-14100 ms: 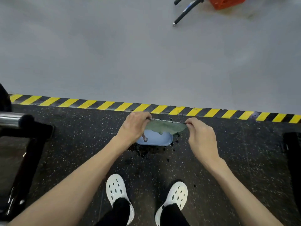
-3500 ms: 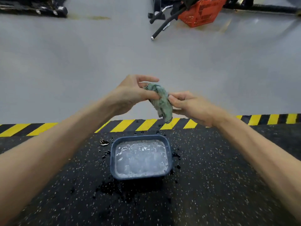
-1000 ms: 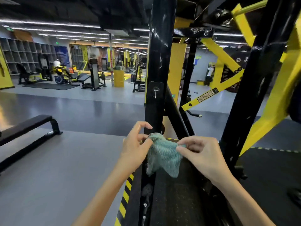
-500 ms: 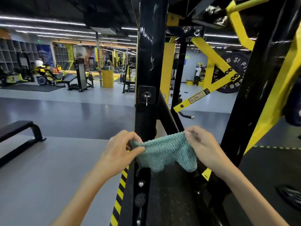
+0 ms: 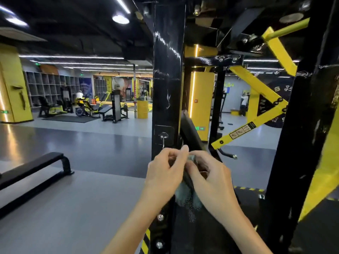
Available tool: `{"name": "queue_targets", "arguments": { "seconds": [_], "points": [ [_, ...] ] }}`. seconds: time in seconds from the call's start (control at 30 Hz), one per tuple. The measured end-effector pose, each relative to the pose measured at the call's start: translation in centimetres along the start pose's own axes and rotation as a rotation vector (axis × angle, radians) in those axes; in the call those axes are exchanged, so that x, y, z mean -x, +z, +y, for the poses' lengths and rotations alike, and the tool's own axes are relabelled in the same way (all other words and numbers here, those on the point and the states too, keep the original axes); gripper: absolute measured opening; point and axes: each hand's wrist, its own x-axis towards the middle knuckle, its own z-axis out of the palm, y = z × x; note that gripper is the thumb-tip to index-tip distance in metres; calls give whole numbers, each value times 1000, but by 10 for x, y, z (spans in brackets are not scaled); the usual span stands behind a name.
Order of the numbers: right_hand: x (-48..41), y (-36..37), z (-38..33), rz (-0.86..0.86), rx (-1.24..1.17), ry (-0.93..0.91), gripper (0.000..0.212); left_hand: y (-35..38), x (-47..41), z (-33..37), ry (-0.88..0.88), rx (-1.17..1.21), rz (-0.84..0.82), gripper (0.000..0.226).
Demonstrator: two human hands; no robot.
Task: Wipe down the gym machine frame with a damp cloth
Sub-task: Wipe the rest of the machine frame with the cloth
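The left hand (image 5: 165,173) and right hand (image 5: 214,180) met close together in front of the black upright (image 5: 167,79) of the gym machine frame. Both hands' fingers (image 5: 176,158) were curled narrow and pinched the teal cloth (image 5: 187,197), which was bunched between them, its lower part hanging down between the wrists. Whether the cloth touched the steel could not be told.

Just above the left hand, a small metal hook (image 5: 163,138) sat on a square black plate on the upright. A yellow brace (image 5: 245,129) slanted across to the right and carried a strip of black-bordered stickers, too small to read. Behind it a black weight plate (image 5: 275,88) showed broken white lettering, partly hidden by the brace: an S and what looked like N, T, I. A green exit sign (image 5: 200,128) with an arrow glowed on a yellow pillar beyond the upright. Black and yellow hazard striping (image 5: 145,241) edged the frame's base, and a black bench (image 5: 34,169) stood on the grey floor at the left.
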Motion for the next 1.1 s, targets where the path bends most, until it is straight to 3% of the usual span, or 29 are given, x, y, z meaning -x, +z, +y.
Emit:
{"name": "queue_targets", "arguments": {
  "seconds": [0.1,0.2,0.33,0.47,0.57,0.7,0.8,0.9,0.97,1.1],
  "points": [
    [-4,-4,-11,-64,-92,-70,43,-7,-10,7,-1,127,-27,49],
    [-9,-1,-13,-64,-13,-150,60,-14,-26,9,47,139,-1,32],
    [-38,4,-12,99,58,-138,59,-25,-50,20,38,350,-147,21],
    [-62,16,-22,8,52,-204,60,-42,-78,30,112,366,-246,20],
    [-81,18,-28,60,120,-288,57,-57,-98,39,167,327,-268,21],
    [-116,8,-48,124,220,-367,44,-81,-123,57,373,110,-187,24],
    [-145,-3,-71,229,294,-441,37,-100,-145,74,641,-189,79,20],
    [-185,-17,-95,382,354,-538,35,-112,-174,98,937,-573,337,44],
    [-216,-26,-111,503,427,-614,35,-116,-194,120,1018,-787,403,61],
    [-277,-31,-146,646,621,-729,40,-118,-229,161,1049,-953,447,65]
  ]
}}
